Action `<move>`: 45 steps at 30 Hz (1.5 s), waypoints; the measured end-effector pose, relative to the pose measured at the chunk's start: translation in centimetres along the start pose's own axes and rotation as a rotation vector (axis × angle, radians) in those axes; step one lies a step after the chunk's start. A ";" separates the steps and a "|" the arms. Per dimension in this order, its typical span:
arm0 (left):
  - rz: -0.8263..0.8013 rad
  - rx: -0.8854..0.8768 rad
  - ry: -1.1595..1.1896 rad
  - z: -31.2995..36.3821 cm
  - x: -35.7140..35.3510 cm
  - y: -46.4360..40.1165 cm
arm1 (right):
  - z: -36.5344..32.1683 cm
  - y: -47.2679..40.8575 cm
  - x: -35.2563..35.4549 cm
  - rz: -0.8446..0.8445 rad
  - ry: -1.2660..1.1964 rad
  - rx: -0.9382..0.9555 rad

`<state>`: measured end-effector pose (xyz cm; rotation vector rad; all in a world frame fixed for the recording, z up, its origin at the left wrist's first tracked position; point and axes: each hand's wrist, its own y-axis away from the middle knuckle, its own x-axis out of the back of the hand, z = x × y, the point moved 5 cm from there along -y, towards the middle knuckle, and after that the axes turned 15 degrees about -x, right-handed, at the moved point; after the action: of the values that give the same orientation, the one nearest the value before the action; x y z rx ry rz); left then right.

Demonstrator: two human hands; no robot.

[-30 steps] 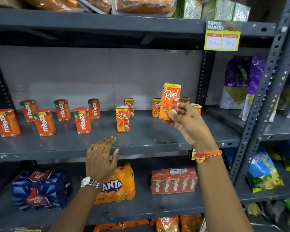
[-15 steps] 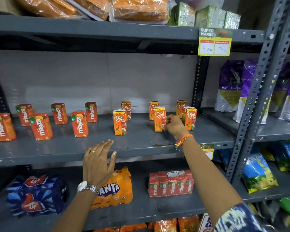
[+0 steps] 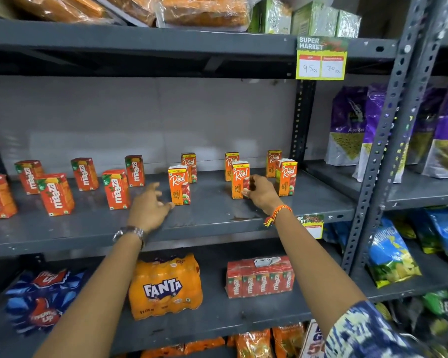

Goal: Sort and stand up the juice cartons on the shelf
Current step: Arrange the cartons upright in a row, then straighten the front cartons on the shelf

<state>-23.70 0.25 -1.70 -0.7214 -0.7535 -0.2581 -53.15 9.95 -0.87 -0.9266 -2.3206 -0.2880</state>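
Note:
On the grey middle shelf point(image 3: 212, 215) stand several red Maaza cartons point(image 3: 115, 188) at the left and several orange Real cartons point(image 3: 286, 177) at the right, all upright. My right hand point(image 3: 260, 193) is curled around the right side of a front-row Real carton point(image 3: 239, 178) that rests on the shelf. My left hand point(image 3: 149, 206) hovers over the shelf with fingers spread. Its fingertips are just left of the base of another front Real carton point(image 3: 179, 184), and I cannot tell if they touch it.
A perforated steel post point(image 3: 388, 140) bounds the shelf at the right, with purple bags point(image 3: 347, 125) beyond it. A yellow price tag point(image 3: 320, 60) hangs from the shelf above. Below lie a Fanta pack point(image 3: 166, 285), a Maaza multipack point(image 3: 260, 277) and a Thums Up pack point(image 3: 42, 298).
My right hand carried a Real carton down from the air and stood it in the front row. My left hand rose from the shelf's front edge towards the neighbouring Real carton.

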 end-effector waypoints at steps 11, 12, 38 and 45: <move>-0.141 -0.035 0.081 -0.1 -3.6 -4.8 | 0.4 0.5 0.0 0.071 0.040 0.040; -0.146 -0.037 0.106 0.0 -3.9 -4.9 | 0.3 0.5 0.1 0.076 0.038 0.043; -0.132 -0.037 0.088 0.8 -1.9 -1.2 | 3.0 3.8 6.4 0.527 -0.346 -0.050; -0.135 -0.282 -0.316 3.2 -1.2 5.3 | 5.6 1.1 9.9 0.394 -0.190 -0.338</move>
<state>-23.77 6.28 -3.59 -0.9936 -1.0822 -0.3826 -60.56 18.43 0.82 -1.6119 -2.2275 -0.4486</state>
